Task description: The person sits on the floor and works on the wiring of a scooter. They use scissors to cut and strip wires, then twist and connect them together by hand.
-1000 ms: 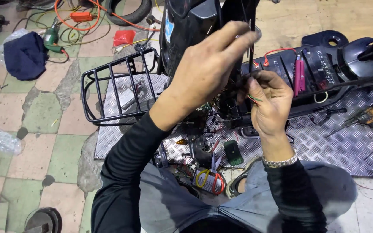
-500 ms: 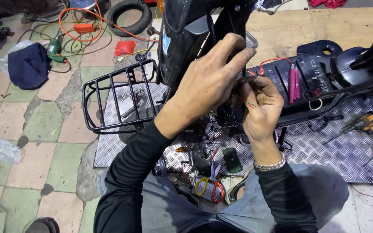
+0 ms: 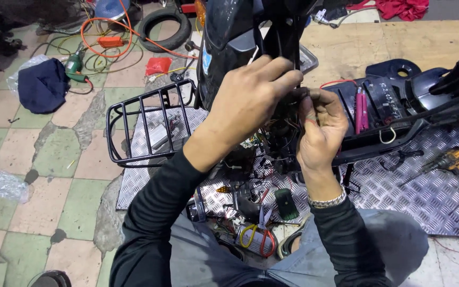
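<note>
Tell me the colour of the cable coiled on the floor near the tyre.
Orange: the cable loops beside the black tyre, clearest at the head view's top left.

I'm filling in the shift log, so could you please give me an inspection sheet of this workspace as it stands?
Surface: checker metal plate laid over worn green and pink floor tiles.
Job's things: dark scooter body, stripped, with a wire bundle exposed; black rear rack beside it.
Clutter: pliers with red and yellow handles, cordless drill, blue cloth, tyre, crumpled plastic.
Grippers: left hand and right hand are raised together at the wires; what the fingers pinch is hidden.
Cables: orange cord looped on the floor.
Surroundings: red cloth at the far edge.
</note>
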